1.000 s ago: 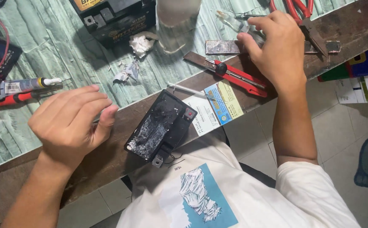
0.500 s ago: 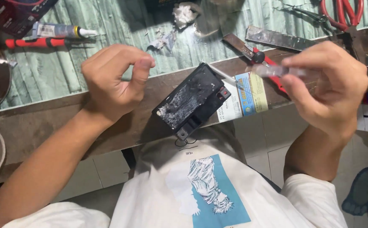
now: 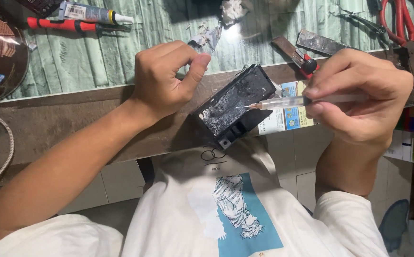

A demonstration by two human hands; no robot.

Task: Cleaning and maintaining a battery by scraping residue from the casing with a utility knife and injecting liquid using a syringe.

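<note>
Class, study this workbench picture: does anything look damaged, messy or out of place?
Yes. The black casing at the table edge overhangs it at an angle, its face smeared with grey-white residue. Crumpled scraps litter the green mat behind it.

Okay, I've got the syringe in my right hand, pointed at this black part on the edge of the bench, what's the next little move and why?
Probably bring the left hand onto the black part to steady it first. The part overhangs the bench edge and nothing holds it, while the syringe in the right hand has its needle tip right over the part's grey, crusted face, so a push there could shift it.
</note>
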